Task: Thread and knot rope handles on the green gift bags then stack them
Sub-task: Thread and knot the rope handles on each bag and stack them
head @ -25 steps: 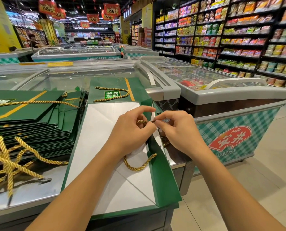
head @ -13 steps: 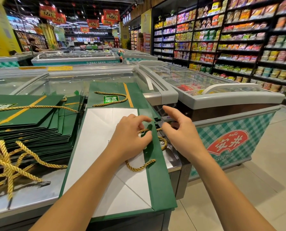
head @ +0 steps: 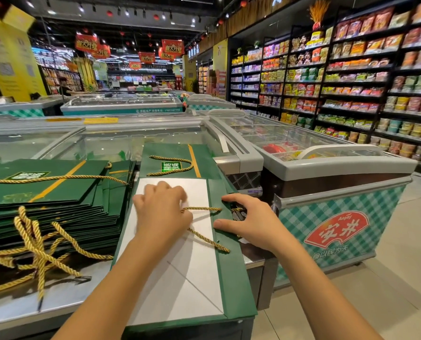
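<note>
A flat green gift bag (head: 231,285) lies in front of me with its white inner side up. A gold rope handle (head: 205,239) runs through its green right border in two strands. My left hand (head: 161,214) grips the rope's loop over the white panel, pulling both strands taut. My right hand (head: 250,223) rests on the bag's right edge, with forefinger and thumb pressing on the green border. Under this bag lies another green bag (head: 180,160) with a gold handle fitted.
A stack of green bags (head: 45,192) with gold handles sits at the left. Loose gold ropes (head: 35,251) lie in front of it on the freezer lid (head: 57,141). A second chest freezer (head: 327,173) stands at the right, with stocked shelves behind it.
The hands parted from pinching the rope together. My left hand slid left over the white panel, drawing the rope taut. My right hand flattened onto the bag's right edge.
</note>
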`<state>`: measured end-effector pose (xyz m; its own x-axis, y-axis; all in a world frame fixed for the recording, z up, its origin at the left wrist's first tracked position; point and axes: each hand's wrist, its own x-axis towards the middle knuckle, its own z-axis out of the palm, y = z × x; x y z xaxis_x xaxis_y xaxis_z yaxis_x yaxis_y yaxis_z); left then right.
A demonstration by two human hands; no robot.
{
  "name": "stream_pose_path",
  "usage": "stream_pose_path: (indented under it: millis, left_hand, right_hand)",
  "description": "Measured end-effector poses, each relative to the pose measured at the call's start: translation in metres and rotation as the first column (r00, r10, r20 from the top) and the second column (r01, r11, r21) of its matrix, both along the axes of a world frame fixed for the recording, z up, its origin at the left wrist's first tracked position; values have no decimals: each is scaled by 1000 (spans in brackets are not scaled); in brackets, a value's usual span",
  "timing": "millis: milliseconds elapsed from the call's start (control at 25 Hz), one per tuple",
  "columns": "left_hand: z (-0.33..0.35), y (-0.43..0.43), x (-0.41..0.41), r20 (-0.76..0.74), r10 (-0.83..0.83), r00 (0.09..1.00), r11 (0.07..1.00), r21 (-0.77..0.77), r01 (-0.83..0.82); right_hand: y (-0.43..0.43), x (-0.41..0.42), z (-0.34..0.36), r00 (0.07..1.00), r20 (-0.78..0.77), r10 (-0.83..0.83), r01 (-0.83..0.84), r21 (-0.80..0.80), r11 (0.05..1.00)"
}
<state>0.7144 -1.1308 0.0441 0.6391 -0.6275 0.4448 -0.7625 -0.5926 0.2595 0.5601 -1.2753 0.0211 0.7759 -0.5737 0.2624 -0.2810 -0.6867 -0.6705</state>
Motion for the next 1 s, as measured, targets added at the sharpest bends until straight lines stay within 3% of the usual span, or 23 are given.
stream_pose_path:
  millis: [80,160,360,640,880,1000]
  left_hand:
    - [4,14,3,-9,111,994,992,63,-110]
    - [6,24,4,-56,120,991,991,64,-116]
    - [4,35,3,-295,-60,954,992,-120,25]
    - [0,48,13,-427,-237,873,958,-252,136]
    - [4,45,5,-469,-231,853,966,-213,145]
    - [2,53,18,-550,-320,771,944,-251,213]
  right_hand:
    - [1,0,1,1000,6,0,0,2,1000]
    - [1,0,0,1000,3,2,-2,-1,1000]
    - [0,0,0,1000,11,16,-16,-7,1000]
    - [0,1,-1,1000,10,28,-28,-7,1000]
    - [1,-1,-2,1000,17,26,-26,4,1000]
    - [4,0,-2,999,49,-5,6,-16,1000]
